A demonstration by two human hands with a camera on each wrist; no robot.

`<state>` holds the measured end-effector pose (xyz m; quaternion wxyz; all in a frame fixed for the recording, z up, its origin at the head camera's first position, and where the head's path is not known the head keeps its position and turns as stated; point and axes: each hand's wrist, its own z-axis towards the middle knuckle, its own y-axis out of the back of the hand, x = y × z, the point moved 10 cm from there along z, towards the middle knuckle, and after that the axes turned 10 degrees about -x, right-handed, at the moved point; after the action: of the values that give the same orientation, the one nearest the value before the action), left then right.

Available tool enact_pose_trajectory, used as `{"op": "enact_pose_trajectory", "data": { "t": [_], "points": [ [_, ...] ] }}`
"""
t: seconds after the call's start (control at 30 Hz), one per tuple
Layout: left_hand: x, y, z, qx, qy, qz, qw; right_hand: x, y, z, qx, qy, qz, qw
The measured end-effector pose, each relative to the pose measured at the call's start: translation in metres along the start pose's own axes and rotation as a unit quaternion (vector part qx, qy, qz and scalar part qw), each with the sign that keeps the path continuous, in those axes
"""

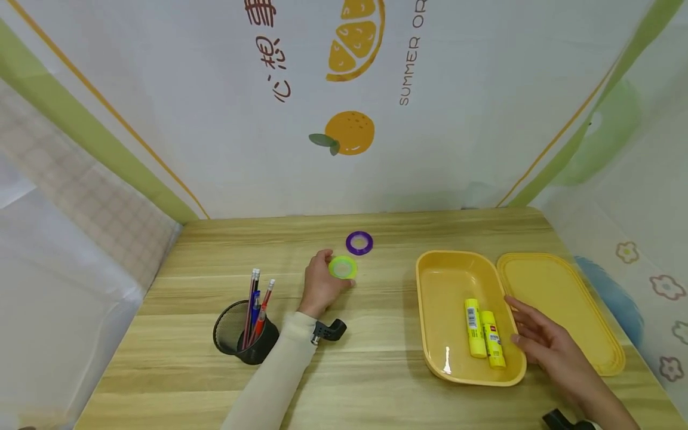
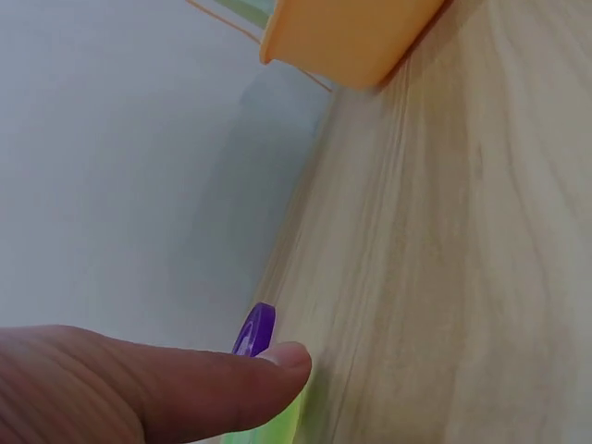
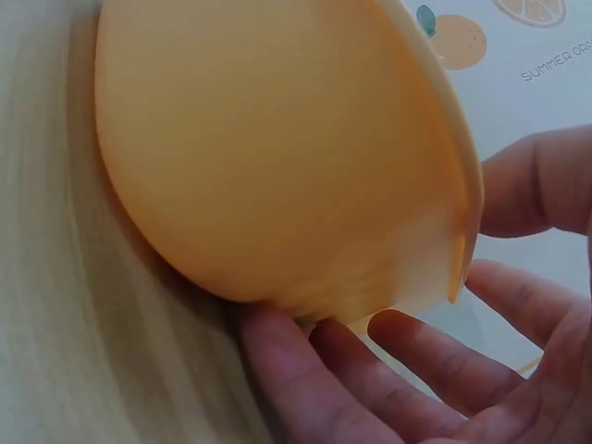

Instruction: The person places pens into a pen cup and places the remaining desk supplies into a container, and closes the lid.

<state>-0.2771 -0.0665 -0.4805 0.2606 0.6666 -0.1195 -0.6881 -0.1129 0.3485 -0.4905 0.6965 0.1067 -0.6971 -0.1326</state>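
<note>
My left hand (image 1: 322,283) holds a flat yellow-green roll of tape (image 1: 343,267) at the middle of the table, thumb and fingers at its edges. In the left wrist view the thumb (image 2: 222,384) covers much of that roll (image 2: 277,425). Just beyond it lies a purple roll of tape (image 1: 359,243). On the right, my right hand (image 1: 553,343) touches the outer side of a yellow plastic box (image 1: 441,358), its fingers (image 3: 444,361) fairly extended along the wall. Two yellow glue sticks (image 1: 475,328) lie side by side inside the box.
A black mesh pen holder (image 1: 258,349) with several pencils and pens stands to the left of my left forearm. The yellow lid (image 1: 559,298) lies flat right of the box, partly behind my right hand. A printed cloth (image 1: 215,119) hangs along the table's back edge.
</note>
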Motion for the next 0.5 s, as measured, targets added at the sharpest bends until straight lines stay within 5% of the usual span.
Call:
{"op": "enact_pose_trajectory", "data": {
  "t": [0.33,0.5],
  "points": [
    [0.0006,-0.0010,0.0033,-0.018,-0.018,0.028,0.9993,0.0025,-0.0047,0.0014,0.027,-0.008,0.106,0.9940],
    [-0.0002,0.0003,0.0020,-0.026,-0.020,0.044,0.9985,0.0025,-0.0057,0.0031,0.029,-0.009,0.112,0.9932]
  ]
}}
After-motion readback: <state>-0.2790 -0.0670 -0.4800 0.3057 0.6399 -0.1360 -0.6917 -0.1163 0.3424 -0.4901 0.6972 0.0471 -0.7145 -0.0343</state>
